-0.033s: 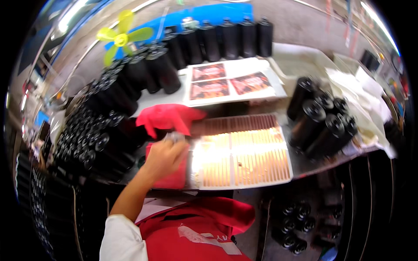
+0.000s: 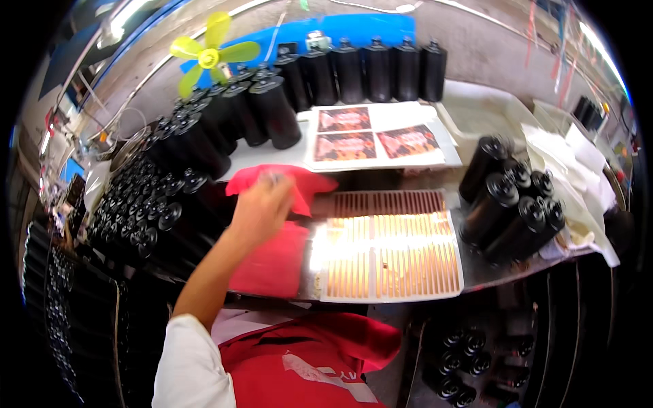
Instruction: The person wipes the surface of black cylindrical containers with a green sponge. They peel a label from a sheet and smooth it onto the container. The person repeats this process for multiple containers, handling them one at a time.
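Left hand, its fingers curled, is at the crumpled red cloth beside the copper-striped panel on the tabletop, whether gripping I cannot tell from here, with the right hand out of view, black bottles standing around, and what is finished or left unclear to me.

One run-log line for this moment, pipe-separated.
left hand: at rumpled red cloth, grip blurred | right hand: not in view | striped sheet: right of hand | black cylinders: both sides
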